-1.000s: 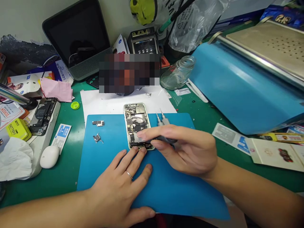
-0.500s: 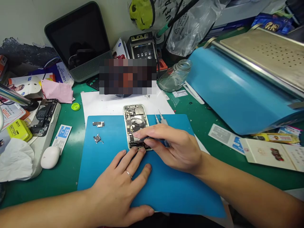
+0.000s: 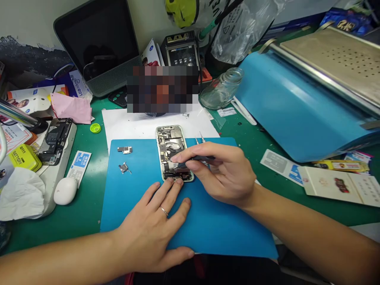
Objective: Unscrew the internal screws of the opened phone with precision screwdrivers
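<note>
An opened phone (image 3: 173, 133) with its inner parts bare lies on the blue mat (image 3: 139, 158), its long side pointing away from me. My left hand (image 3: 158, 221) rests palm down with fingers spread, two fingertips touching the phone's near edge. My right hand (image 3: 227, 174) pinches dark tweezers (image 3: 200, 158) over the lower half of the phone; their tips point left, and whether they touch a part I cannot tell. Two thin screwdriver tips (image 3: 202, 137) poke out behind my right hand. Left of the phone lie a small metal-and-black board piece (image 3: 125, 150) and a small silvery bracket (image 3: 124, 168).
White paper (image 3: 124, 122) lies beyond the mat. A glass jar (image 3: 221, 89) and white tool (image 3: 243, 111) stand behind right, near a large blue-covered machine (image 3: 285, 107). At left are a white earbud case (image 3: 65, 190), a green cap (image 3: 95, 128) and another opened phone (image 3: 56, 140).
The view has shifted slightly. My right hand has turned a little, so more of the tweezers shows above the phone. My left hand keeps its place at the phone's near edge.
</note>
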Motion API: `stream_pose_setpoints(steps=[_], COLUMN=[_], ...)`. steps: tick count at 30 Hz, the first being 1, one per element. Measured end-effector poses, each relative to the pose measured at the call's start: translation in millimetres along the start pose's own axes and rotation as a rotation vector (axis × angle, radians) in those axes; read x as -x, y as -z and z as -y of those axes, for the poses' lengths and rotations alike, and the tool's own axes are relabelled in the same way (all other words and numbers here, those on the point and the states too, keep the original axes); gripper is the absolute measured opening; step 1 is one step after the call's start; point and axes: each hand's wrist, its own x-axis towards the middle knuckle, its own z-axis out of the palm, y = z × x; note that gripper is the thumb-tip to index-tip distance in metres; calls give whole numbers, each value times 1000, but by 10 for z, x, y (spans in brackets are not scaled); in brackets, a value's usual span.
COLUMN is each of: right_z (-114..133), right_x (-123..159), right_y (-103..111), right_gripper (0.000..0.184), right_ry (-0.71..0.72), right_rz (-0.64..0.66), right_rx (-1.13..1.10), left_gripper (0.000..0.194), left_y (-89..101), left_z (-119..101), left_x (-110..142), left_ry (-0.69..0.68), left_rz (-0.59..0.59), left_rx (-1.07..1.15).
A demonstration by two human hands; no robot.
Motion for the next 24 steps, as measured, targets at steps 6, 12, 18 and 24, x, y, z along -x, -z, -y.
stream_pose_setpoints(steps=[6, 12, 18, 24], right_z=[-14, -9, 31, 29], right_x=[16, -8, -41, 12], right_y=[-37, -80, -39, 32], right_gripper=[45, 22, 17, 56], right_ry=[13, -54, -94, -7], right_rz=[-1, 31, 112, 55], right_rx=[7, 35, 82, -4], left_gripper=[79, 78, 78, 78], left_y=[-8, 0, 7, 3], left_z=[-2, -9, -17, -17], left_x=[-10, -26, -28, -28], left_ry=[-9, -6, -2, -4], left_rz=[1, 11, 15, 8], left_rx=[11, 7, 29, 22])
